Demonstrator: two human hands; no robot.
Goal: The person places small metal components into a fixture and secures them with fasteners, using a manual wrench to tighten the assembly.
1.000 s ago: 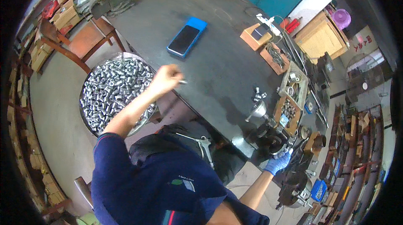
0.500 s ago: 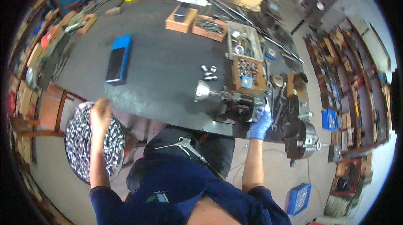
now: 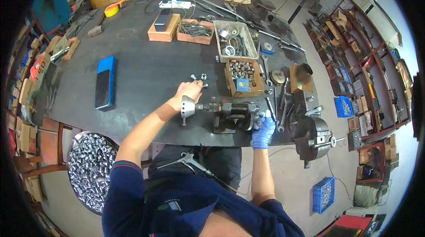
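A small bench-top spindle fixture [image 3: 234, 109], dark with a greasy body, stands near the table's front edge. A silver conical head [image 3: 187, 107] with holes forms its left end. Just beyond that head, my bare left hand [image 3: 190, 90] reaches down with its fingers drawn together among a few short shiny metal sleeves [image 3: 203, 77]. Whatever its fingertips hold is hidden. My right hand [image 3: 264, 131], in a blue glove, is closed around the wheel [image 3: 254, 121] at the fixture's right end, thumb pointing up.
A round tub [image 3: 92, 170] full of metal sleeves stands at lower left. Beyond the fixture are a box of small parts [image 3: 243, 77] and a grey tray [image 3: 234, 38]. Wrenches [image 3: 285, 113] and a chuck [image 3: 312, 133] lie right; a blue case [image 3: 105, 82] lies left. An air gun [image 3: 188, 161] rests on my lap.
My left hand has moved from over the tub, right and away from me, to the loose sleeves on the table. My right hand stays at the fixture's wheel. The view has shifted.
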